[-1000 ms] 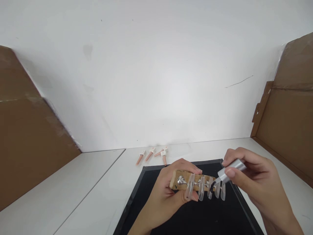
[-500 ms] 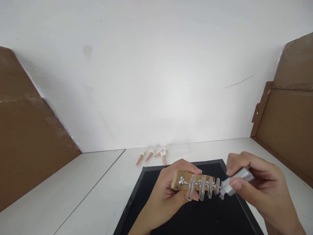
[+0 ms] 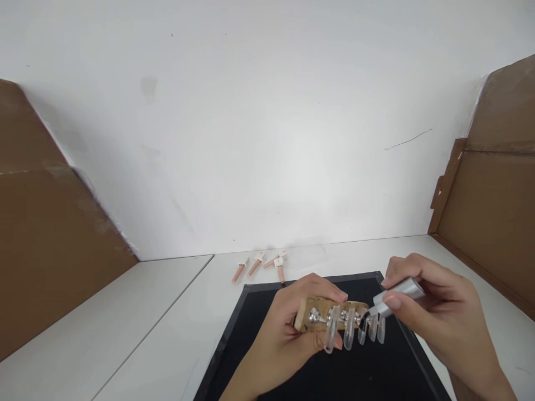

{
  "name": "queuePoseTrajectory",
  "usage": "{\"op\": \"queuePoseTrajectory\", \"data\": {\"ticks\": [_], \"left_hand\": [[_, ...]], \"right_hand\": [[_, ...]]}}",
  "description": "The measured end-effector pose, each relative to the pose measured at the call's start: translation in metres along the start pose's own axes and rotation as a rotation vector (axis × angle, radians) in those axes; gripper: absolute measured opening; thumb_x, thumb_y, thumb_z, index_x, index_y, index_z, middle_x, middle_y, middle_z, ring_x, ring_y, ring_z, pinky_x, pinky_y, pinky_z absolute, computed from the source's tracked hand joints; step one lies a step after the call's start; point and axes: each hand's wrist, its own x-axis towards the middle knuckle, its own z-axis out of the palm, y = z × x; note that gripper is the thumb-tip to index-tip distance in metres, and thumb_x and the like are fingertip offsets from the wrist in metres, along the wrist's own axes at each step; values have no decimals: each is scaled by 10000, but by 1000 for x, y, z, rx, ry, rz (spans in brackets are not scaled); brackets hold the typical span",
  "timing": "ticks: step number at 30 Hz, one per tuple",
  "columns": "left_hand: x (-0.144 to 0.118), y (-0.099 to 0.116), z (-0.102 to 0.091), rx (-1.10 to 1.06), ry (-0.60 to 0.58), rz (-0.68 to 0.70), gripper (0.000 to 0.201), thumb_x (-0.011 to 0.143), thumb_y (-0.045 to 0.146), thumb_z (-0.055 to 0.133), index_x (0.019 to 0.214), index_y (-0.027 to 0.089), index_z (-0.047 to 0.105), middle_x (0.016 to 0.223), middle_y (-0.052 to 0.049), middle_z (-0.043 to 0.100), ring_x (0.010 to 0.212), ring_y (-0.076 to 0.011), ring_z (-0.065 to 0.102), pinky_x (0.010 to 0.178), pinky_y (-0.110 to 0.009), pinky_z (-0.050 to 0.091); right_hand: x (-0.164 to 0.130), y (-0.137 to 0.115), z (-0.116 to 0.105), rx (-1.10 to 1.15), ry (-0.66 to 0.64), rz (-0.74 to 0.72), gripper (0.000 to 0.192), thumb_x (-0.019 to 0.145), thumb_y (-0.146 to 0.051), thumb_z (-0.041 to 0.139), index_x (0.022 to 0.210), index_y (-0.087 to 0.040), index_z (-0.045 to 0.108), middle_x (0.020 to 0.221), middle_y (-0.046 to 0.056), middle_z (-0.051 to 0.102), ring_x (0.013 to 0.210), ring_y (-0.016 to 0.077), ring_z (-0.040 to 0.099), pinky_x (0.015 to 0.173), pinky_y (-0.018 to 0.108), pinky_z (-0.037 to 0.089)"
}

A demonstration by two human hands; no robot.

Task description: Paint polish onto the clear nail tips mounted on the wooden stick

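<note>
My left hand (image 3: 288, 328) is wrapped round a wooden nail-tip stand (image 3: 307, 317), a little above the black mat (image 3: 301, 373). Metal holders along the stand carry several clear false nails (image 3: 348, 329), which point toward me. Between the thumb and fingers of my right hand (image 3: 438, 312) is a nail polish brush (image 3: 399, 297) with a silver cap. Its dark bristles reach a false nail (image 3: 363, 330) near the middle of the row and look to be touching it. The palm side of my left fingers is hidden behind the stand.
Several small bottles (image 3: 238, 270) with pinkish handles and white square ends lie behind the mat on the white table (image 3: 167, 312). Cardboard panels stand at the left (image 3: 54, 223) and right (image 3: 493, 211). A white wall (image 3: 267, 139) rises at the back.
The brush in my right hand has shifted left, from the right end of the row to a nail nearer the middle. My left hand has tilted the stand slightly and the nails hang lower.
</note>
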Motion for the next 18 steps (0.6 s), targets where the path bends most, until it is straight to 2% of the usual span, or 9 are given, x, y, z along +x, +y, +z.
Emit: {"op": "queuePoseTrajectory", "data": {"ticks": [6,12,18], "left_hand": [[-1,1,0,59,11,-2,218,733,361,724,900,222,705,801,-51,664,536,-114,588,467,-223,510],[1,-3,-1,110,12,76,211,741,353,720,926,252,712,801,-52,686,624,-146,640,532,-233,527],[7,0,-3,187,38,94,221,706,319,757,912,249,714,800,-52,703,668,-164,650,571,-251,522]], "right_hand": [[1,1,-1,-30,29,-7,156,733,-206,714,623,-232,606,464,-40,517,405,132,474,376,233,408],[-2,5,-4,-25,64,-74,136,781,-243,713,683,-253,619,484,-47,528,414,125,470,399,226,404],[5,-2,-4,20,-111,-174,152,763,-250,735,675,-228,614,482,-44,519,400,102,445,370,209,345]]}}
